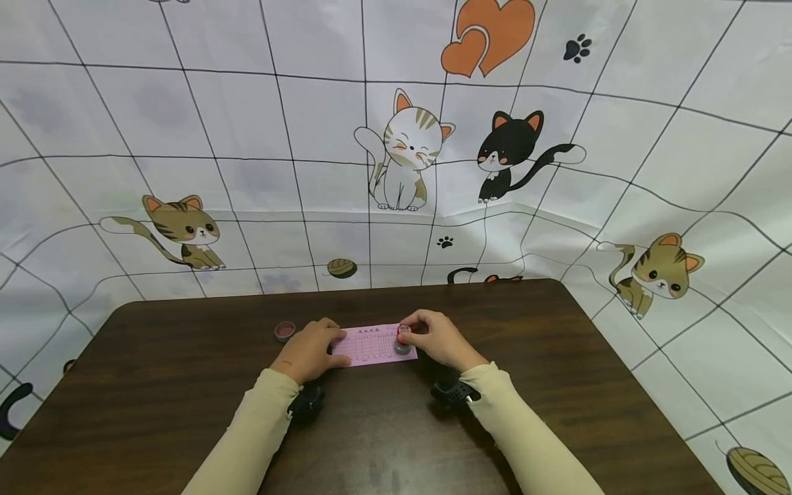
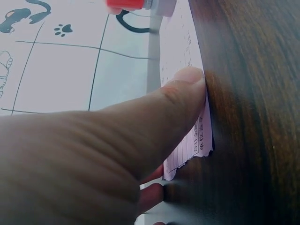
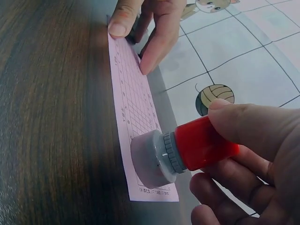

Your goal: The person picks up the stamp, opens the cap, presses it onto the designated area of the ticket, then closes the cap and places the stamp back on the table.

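A pink printed paper slip (image 1: 370, 346) with a grid lies flat on the table. My left hand (image 1: 311, 350) rests on its left end, the thumb (image 2: 185, 89) pressing near the front edge and the index finger at the far edge. In my right hand (image 1: 442, 337) is a stamp (image 3: 185, 152) with a red handle and a grey round base, pinched by the handle between thumb and fingers. The grey base stands on the slip's right end in the right wrist view. The stamp's underside is hidden. At the slip's left end, the paper's edge looks torn in the left wrist view.
Left of my left hand stands a small round dish (image 1: 284, 331) with a dark reddish inside. The dark wooden table (image 1: 185, 385) reaches back to a white cloth (image 1: 260, 185) printed with cats and grid lines. A black band sits on each wrist.
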`<state>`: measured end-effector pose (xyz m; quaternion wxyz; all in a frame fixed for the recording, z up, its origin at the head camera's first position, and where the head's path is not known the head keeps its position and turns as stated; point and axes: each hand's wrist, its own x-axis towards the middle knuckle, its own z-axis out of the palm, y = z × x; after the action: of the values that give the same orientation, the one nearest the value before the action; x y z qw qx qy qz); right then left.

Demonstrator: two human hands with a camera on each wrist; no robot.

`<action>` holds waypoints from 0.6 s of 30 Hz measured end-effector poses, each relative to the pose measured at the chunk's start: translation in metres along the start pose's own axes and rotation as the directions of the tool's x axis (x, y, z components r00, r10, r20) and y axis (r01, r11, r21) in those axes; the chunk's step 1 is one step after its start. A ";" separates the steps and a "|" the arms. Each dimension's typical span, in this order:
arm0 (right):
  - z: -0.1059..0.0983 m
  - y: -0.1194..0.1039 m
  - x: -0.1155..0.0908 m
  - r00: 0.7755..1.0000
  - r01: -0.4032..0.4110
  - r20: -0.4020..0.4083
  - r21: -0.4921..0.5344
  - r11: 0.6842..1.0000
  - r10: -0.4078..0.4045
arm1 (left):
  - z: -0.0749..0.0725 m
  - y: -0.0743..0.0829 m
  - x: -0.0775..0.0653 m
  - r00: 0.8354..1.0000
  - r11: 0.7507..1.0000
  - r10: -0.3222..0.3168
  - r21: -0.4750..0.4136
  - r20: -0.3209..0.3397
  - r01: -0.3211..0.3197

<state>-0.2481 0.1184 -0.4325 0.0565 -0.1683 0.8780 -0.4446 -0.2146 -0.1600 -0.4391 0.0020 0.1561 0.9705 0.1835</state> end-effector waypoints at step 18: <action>-0.001 0.004 -0.001 1.000 0.013 0.008 0.036 0.999 -0.013 | 0.001 0.000 0.000 1.000 1.000 -0.003 -0.002 -0.004 0.003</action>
<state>-0.2484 0.1213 -0.4354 0.0601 -0.1747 0.8686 -0.4599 -0.2149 -0.1596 -0.4397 0.0002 0.1543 0.9706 0.1846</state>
